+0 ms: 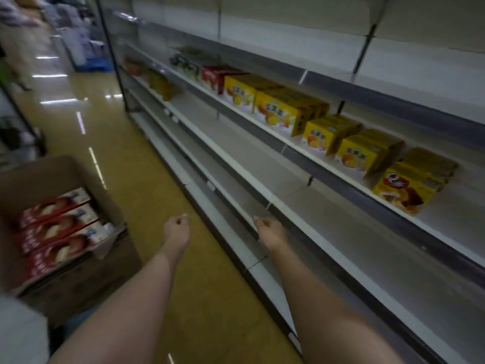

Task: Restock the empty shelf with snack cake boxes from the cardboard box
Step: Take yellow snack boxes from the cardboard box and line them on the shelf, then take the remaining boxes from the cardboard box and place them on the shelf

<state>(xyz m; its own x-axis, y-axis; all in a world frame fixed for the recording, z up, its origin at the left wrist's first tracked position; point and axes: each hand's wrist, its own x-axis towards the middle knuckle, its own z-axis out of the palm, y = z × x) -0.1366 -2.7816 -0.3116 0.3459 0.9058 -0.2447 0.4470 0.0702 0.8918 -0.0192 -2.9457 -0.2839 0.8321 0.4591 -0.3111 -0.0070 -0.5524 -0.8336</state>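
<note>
Both arms reached forward over the aisle floor, empty. The left hand (176, 227) hung with fingers loosely curled, grasping nothing; the right hand (270, 229) likewise, relaxed and holding nothing, just in front of the lower shelf edge. The cardboard box (86, 282) stood on the floor to the person's left, open-topped, so the left hand was the nearer one, and any pick would call for a reach left and back toward the body. Inside it, three red snack cake boxes (56, 227) showed, lying flat side by side, long axes running roughly toward the shelving; whether more lay beneath could not be told. The empty shelf (262, 151) lay to the right and ahead, bare along its visible length. On the tier above it: five yellow boxes (278, 111) with fronts showing in a row, further ones behind them, and one red box (217, 77) at the far end. Things beyond that were too blurred to count.
</note>
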